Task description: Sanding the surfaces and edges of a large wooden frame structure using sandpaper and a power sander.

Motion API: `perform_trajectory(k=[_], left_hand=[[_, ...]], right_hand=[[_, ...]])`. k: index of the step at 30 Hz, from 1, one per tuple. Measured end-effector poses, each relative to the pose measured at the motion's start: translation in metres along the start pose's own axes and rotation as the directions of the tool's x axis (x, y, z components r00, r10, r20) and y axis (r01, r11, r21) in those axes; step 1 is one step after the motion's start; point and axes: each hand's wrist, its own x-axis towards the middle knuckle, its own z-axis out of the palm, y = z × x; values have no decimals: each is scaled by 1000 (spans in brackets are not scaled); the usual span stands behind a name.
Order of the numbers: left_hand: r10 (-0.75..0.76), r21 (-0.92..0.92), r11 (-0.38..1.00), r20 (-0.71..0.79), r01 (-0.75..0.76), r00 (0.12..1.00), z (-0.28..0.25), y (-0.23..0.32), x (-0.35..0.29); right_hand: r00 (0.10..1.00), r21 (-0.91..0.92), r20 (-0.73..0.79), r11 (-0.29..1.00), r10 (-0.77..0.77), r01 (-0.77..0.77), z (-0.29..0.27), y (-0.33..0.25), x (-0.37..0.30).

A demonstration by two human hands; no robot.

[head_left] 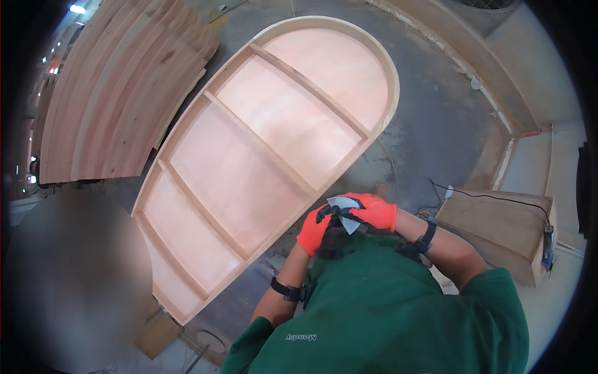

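Bright light washes the ribbed wooden panel (280, 112), with a small glare spot (233, 264) low down. Fisheye distortion bends the stacked planks (118, 93); corners fall black, and a blurred disc (78, 280) fills the lower left.

Free room over the panel (224, 168) beyond the hands (375, 212); crosspieces (309, 91) in the way

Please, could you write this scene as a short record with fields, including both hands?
Left hand: orange glove with dark fingertips, holding the pale sheet
Right hand: matching glove, holding the same sheet
Sheet material: cannot tell
In front: large wooden panel with raised rim, four crossbars, rounded far end
Left of panel: stacked boards
Far right: wooden box
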Motion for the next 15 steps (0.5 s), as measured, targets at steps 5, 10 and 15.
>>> perform_trajectory(k=[5,10,15], left_hand=[[22,247,969,-48,-9,999,-18,-16,11],[76,617,785,-14,-51,997,-17,20,52],[191,889,378,199,-259,961,-2,21,102]], right_hand=[[996,-21,-59,997,-71,70,0,3,13],[878,115,-477,989,-23,89,-8,61,11],[815,487,-549,863,183,134,-19,115,-8]])
